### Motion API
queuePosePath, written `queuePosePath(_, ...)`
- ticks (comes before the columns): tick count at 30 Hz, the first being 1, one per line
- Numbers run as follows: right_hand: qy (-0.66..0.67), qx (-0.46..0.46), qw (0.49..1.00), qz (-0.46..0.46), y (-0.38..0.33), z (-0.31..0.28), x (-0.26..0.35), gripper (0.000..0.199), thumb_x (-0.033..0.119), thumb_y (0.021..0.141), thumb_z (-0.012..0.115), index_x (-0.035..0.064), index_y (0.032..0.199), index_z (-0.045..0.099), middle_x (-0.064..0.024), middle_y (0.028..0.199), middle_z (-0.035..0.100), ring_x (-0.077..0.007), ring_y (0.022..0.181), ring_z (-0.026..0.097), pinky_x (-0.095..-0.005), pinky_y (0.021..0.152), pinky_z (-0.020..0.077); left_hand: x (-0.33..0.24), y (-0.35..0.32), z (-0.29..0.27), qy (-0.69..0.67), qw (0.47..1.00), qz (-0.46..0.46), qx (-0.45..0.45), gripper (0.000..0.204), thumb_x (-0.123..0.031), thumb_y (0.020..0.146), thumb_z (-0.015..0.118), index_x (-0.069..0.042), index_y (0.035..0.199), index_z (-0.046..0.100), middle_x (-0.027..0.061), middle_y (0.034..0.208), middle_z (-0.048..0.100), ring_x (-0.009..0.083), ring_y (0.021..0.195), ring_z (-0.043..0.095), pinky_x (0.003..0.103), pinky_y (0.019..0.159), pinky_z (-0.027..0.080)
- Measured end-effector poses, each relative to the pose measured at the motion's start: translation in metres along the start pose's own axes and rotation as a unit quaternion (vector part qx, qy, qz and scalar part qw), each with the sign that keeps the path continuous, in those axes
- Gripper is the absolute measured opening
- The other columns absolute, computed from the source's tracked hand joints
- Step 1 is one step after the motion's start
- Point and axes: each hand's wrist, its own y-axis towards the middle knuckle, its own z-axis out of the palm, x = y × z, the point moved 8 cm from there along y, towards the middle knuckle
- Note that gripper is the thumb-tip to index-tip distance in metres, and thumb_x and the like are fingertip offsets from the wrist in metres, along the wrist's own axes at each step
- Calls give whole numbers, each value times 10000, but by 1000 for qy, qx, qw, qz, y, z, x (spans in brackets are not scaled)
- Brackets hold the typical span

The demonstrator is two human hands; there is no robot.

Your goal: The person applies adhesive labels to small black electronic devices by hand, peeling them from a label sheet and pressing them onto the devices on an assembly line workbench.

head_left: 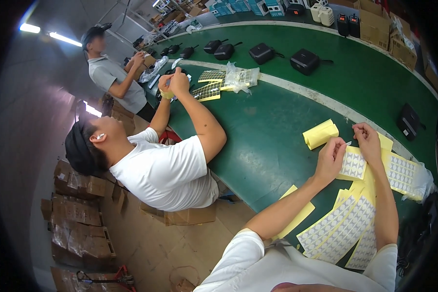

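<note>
The small sheet of printed white stickers (354, 164) lies toward three o'clock in the view, between the person's two hands, over other yellow-backed sheets. At its ten o'clock, the left hand (330, 156) has thumb and fingers closed in a pinch, with a small white piece (348, 143) at the tips. At its one o'clock, the right hand (369, 142) is half curled, fingertips drawn together; whether they grip anything is too small to tell.

From that sheet, a folded yellow paper (321, 134) lies at eleven o'clock on the green bench (250, 158), fanned sticker sheets (336, 228) spread toward seven, and another sticker sheet (400, 173) lies at three, its far end by clear plastic (423, 183). Farther off at two o'clock sits a black case (410, 120); toward nine, a co-worker in a white T-shirt (163, 168) has both hands raised together.
</note>
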Motion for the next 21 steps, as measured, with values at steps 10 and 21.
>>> queuePosePath(10, -5, -5, 1000, -12, -1, 1, 1, 134, 100, 903, 559, 7, 963, 634, -18, 701, 595, -67, 630, 538, -216, 587, 413, -2, 1, 0, 9, 1000, 9, 5, 48, -32, 922, 542, -2, 947, 514, 25, 728, 517, 72, 610, 470, 219, 538, 393)
queuePosePath(21, -23, -7, 1000, -12, -1, -2, 4, 129, 95, 897, 565, 8, 965, 632, -24, 720, 610, -78, 629, 550, -219, 592, 426, 2, 1, 4, -5, 1000, -8, 12, 53, -40, 923, 549, -4, 947, 518, 16, 728, 515, 66, 620, 467, 213, 548, 397)
